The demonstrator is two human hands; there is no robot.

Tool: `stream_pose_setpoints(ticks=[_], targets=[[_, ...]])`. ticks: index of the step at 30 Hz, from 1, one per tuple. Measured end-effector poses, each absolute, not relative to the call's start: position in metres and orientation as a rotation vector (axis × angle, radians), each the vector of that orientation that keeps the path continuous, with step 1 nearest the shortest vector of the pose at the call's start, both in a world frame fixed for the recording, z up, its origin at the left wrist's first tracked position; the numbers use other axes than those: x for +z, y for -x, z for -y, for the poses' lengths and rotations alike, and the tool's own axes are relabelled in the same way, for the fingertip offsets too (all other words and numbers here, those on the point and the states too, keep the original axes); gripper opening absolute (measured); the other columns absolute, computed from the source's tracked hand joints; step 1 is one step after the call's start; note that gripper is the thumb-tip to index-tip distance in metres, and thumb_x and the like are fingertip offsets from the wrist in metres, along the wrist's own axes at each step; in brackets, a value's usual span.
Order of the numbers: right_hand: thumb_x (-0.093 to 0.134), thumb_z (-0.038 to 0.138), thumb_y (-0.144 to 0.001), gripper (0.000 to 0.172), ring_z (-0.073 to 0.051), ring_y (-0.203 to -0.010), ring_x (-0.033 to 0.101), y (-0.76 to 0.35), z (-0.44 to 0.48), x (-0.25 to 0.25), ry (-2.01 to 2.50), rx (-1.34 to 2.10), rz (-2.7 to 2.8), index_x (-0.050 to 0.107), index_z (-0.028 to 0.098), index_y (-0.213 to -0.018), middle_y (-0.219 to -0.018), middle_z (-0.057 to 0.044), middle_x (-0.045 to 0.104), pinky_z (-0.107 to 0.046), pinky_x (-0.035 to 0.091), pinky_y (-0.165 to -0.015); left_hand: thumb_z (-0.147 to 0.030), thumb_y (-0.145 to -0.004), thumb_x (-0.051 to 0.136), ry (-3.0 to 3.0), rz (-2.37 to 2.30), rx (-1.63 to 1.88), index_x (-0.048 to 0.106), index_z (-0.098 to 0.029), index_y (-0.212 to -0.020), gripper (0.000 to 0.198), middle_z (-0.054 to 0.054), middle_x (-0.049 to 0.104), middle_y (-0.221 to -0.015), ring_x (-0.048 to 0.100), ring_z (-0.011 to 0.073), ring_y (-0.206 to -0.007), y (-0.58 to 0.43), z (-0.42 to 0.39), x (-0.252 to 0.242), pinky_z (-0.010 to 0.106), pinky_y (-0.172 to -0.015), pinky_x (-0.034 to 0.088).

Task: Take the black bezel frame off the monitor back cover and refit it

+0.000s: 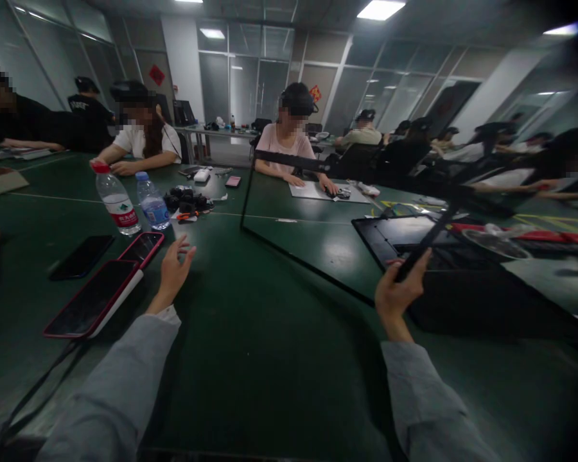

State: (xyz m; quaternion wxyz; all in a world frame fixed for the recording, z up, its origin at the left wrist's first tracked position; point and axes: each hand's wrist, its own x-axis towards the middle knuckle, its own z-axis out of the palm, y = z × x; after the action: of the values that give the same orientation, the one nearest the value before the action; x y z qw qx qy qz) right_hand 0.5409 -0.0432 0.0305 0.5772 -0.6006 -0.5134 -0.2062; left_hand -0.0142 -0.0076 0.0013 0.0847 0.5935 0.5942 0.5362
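My right hand (399, 292) is closed around one side of a thin black rectangular frame (308, 264), which looks like a screen bezel. The frame is held up and tilted over the green table (270, 359), and the table shows through its opening. Over the left part of the table is my left hand (174, 266), empty, with its fingers apart and slightly bent. Close to it lie a pink-edged phone (144, 247) and a larger red-edged phone (96, 298). Beside my right hand, a flat black panel (390, 234) with a raised rim rests on the table.
A red-capped water bottle (118, 206) and a blue-capped bottle (153, 204) stand at the left, near a black phone (83, 256). Behind them is a heap of dark small parts (187, 202). Across the table, a person (289, 138) works over a white sheet (313, 191).
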Motion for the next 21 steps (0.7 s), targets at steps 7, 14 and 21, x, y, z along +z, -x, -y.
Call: stream_pose_setpoints(ticks=[7, 14, 21], targets=[[0.043, 0.044, -0.097, 0.072, -0.021, -0.074, 0.065, -0.536, 0.022, 0.014, 1.533, -0.168, 1.362, 0.039, 0.009, -0.160, -0.086, -0.007, 0.071, -0.038, 0.055, -0.084, -0.056, -0.087, 0.067, -1.674, -1.619, 1.409, 0.047, -0.018, -0.149, 0.075, 0.018, 0.064, -0.137, 0.072, 0.0227, -0.099, -0.005, 0.005, -0.008, 0.039, -0.089, 0.057], [0.057, 0.049, -0.084, 0.072, -0.030, -0.090, 0.071, -0.544, -0.007, -0.014, 1.646, 0.090, 1.449, 0.052, 0.009, -0.144, -0.098, -0.016, 0.074, -0.050, 0.054, -0.094, -0.046, -0.091, 0.055, -1.552, -1.715, 1.406, 0.066, -0.013, -0.123, 0.047, 0.006, 0.074, -0.088, 0.057, 0.0146, -0.057, 0.002, 0.006, -0.012, 0.029, -0.058, 0.048], [0.055, 0.040, -0.079, 0.069, -0.029, -0.132, 0.061, -0.542, -0.012, -0.046, 1.453, 0.405, 1.605, 0.050, 0.015, -0.144, -0.139, -0.018, 0.065, -0.052, 0.044, -0.117, -0.039, -0.092, 0.055, -1.626, -2.116, 1.207, 0.072, -0.015, -0.126, 0.046, 0.013, 0.077, -0.108, 0.070, 0.0270, -0.096, 0.015, 0.009, -0.011, 0.037, -0.088, 0.053]])
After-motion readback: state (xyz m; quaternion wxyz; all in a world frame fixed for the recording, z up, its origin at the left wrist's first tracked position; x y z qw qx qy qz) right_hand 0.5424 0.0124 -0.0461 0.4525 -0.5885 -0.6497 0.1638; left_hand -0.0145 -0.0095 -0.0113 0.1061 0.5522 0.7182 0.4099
